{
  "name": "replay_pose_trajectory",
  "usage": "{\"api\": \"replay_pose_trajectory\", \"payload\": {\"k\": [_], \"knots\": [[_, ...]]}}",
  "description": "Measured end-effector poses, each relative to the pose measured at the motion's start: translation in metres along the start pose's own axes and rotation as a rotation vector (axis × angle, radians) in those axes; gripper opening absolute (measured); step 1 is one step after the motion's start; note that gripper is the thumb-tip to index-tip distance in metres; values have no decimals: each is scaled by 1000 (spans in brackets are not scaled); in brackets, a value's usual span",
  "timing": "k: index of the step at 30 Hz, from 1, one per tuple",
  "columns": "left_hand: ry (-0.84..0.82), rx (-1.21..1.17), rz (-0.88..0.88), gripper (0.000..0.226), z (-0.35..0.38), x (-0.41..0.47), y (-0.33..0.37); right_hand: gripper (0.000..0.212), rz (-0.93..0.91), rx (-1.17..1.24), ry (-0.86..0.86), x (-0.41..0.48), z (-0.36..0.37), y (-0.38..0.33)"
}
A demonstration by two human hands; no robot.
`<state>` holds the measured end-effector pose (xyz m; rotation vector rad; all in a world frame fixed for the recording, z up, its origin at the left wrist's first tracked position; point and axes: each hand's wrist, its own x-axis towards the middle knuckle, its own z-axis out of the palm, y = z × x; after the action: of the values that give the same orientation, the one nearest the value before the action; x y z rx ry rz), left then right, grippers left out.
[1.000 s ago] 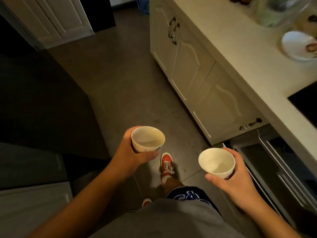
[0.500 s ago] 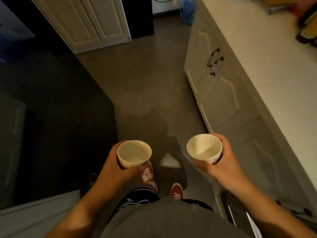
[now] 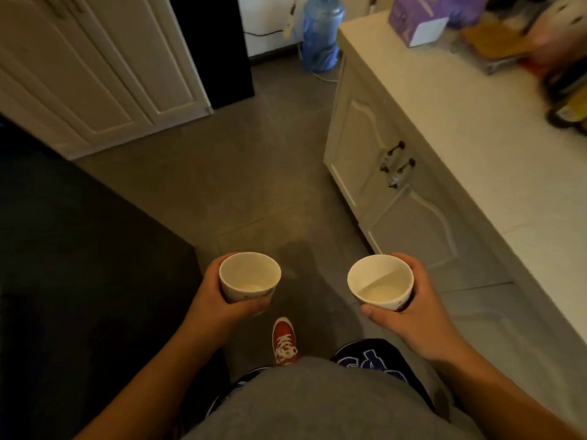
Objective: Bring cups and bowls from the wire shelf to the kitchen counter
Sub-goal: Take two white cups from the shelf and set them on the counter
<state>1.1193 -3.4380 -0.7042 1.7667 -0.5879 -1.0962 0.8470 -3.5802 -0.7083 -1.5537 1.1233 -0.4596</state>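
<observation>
I carry two small white cups, both upright and empty. My left hand [image 3: 212, 300] grips the left cup [image 3: 250, 276] from its outer side and below, thumb under the near wall. My right hand [image 3: 416, 308] wraps round the right cup [image 3: 380, 282] the same way. Both cups hang over the grey floor at waist height. The pale kitchen counter [image 3: 495, 173] runs along the right side, its top level with or above the cups. The wire shelf is not in view.
Cream cabinet doors with dark handles [image 3: 397, 168] sit under the counter. A purple box [image 3: 416, 14] and blurred items crowd the counter's far end. A blue water jug [image 3: 320, 36] stands on the floor ahead. A dark block [image 3: 79, 249] fills the left; white cupboards [image 3: 104, 68] stand beyond.
I have walked forward along the counter; the view swung up and left, bringing the water jug and purple box into sight. Both cups stay gripped and have drawn level with each other.
</observation>
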Motion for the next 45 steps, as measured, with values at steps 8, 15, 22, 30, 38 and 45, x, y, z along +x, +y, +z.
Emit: {"api": "replay_pose_trajectory", "payload": {"k": [8, 15, 22, 30, 38, 45], "knots": [[-312, 129, 100, 87, 76, 129, 78, 87, 164, 80, 283, 14, -52, 8], [-502, 190, 127, 79, 168, 225, 134, 88, 247, 134, 441, 60, -107, 37], [-550, 216, 117, 79, 204, 279, 178, 85, 194, 112, 486, 151, -154, 17], [-584, 260, 112, 75, 220, 348, 213, 84, 109, 89, 472, 244, -187, -11], [-760, 300, 178, 80, 263, 453, 266, 81, 168, 79, 637, 314, -204, -34], [-943, 404, 345, 85, 323, 520, 298, 85, 289, 99, 836, 352, -216, -49]]}}
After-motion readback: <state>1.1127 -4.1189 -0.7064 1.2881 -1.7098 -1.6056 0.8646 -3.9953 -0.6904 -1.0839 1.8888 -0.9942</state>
